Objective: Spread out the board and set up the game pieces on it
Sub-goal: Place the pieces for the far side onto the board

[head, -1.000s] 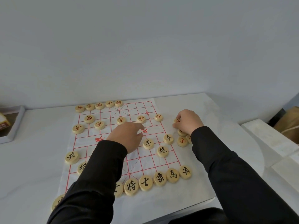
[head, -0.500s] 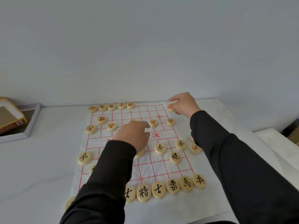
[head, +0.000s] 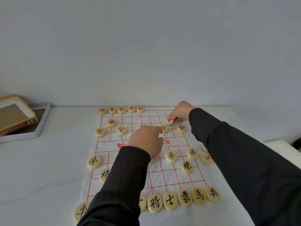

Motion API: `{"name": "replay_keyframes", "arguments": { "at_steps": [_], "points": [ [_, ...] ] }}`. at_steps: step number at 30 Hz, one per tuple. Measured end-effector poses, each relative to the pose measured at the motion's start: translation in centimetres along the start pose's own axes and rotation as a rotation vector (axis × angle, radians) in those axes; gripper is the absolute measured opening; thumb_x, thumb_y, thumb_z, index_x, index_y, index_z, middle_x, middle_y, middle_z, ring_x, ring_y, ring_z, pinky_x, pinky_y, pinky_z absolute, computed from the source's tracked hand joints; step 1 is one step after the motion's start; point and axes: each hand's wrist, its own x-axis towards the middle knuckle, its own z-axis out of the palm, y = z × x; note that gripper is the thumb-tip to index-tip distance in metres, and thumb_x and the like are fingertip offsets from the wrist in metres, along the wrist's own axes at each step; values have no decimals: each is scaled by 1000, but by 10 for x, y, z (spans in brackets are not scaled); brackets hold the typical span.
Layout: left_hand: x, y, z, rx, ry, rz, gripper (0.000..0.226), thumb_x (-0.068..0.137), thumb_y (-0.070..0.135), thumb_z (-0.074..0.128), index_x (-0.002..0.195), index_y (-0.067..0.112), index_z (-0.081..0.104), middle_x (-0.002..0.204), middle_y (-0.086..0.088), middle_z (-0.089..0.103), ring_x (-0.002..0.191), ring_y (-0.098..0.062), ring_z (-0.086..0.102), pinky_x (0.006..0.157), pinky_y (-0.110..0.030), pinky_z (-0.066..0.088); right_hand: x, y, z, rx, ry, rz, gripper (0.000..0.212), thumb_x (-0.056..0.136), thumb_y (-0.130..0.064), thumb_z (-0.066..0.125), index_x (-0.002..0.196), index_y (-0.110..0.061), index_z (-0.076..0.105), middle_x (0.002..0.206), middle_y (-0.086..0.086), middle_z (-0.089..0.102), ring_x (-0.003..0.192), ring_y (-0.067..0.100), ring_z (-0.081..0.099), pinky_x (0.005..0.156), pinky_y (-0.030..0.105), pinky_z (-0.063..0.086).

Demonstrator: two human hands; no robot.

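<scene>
A white cloth board (head: 177, 173) with a red grid lies spread on the table. Round wooden pieces with black characters line its near edge (head: 185, 198); pieces with red characters (head: 121, 109) sit along the far rows. My right hand (head: 180, 113) reaches to the far right of the board and pinches a red-marked piece (head: 169, 120) just above the cloth. My left hand (head: 146, 141) hovers over the board's middle, fingers curled, index finger pointing toward a red piece (head: 164, 128); whether it holds anything is hidden.
An open game box (head: 24, 123) with its yellow-edged lid (head: 14, 111) sits at the table's far left. Two loose pieces (head: 207, 158) lie just off the board's right edge. A white ledge (head: 276, 145) stands to the right.
My right hand picked a piece from the loose ones beside the board's right edge and carried it to the far right of the board. My left hand stayed over the middle.
</scene>
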Motion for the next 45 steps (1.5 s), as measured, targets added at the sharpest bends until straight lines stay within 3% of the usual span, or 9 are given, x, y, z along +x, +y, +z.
{"name": "replay_keyframes", "arguments": {
  "at_steps": [3,6,8,14,21,30,36,40,45],
  "points": [
    [1,0,0,-5,-1,3,41,98,28,42,138,25,40,134,-1,51,119,-18,50,99,-31,42,1,-3,1,-45,24,27,33,89,-25,63,111,0,62,96,9,71,87,16,66,89,29,51],
    [2,-1,1,-14,-4,7,40,98,28,43,138,25,40,134,0,52,119,-18,49,99,-30,41,1,0,6,-52,88,63,26,89,-22,64,105,-3,59,72,4,62,66,14,60,60,23,46],
    [3,0,1,-11,-2,9,40,98,28,43,138,25,40,134,0,52,120,-18,49,99,-31,41,3,4,12,-65,153,68,24,87,-19,64,104,-4,57,78,6,61,70,17,59,53,23,41],
    [3,0,2,2,-7,17,40,97,28,43,138,25,41,134,0,51,120,-18,49,101,-31,41,1,10,13,-105,249,13,30,84,-24,68,103,-3,57,90,8,59,82,23,57,69,26,44],
    [-2,7,7,22,-9,82,39,98,26,41,136,25,43,134,0,52,118,-19,50,96,-29,41,-42,32,-2,197,320,-97,26,88,-13,56,101,8,65,98,16,66,102,31,61,90,38,49],
    [-8,18,17,66,-29,137,36,98,27,41,133,26,46,130,1,54,114,-16,53,90,-25,42,-111,74,-9,439,335,-159,23,92,-7,50,105,-9,69,110,0,64,99,8,51,84,20,36],
    [-8,18,19,82,-54,125,36,98,26,40,133,26,46,130,1,54,113,-16,53,90,-25,41,-106,118,-14,159,435,21,39,90,3,37,114,-10,66,127,8,58,121,26,50,101,33,42],
    [-9,15,16,107,-43,103,36,98,26,41,133,25,47,131,0,54,116,-17,52,95,-27,41,-102,136,-23,-134,302,129,37,95,-27,43,127,-14,55,134,14,47,120,32,47,101,39,41],
    [-9,16,17,125,-56,104,35,98,27,41,133,25,47,129,0,55,114,-16,52,95,-27,41,-115,133,-21,-328,-1,160,86,78,-63,60,146,-23,25,144,12,26,124,34,43,97,38,39]
  ]
}}
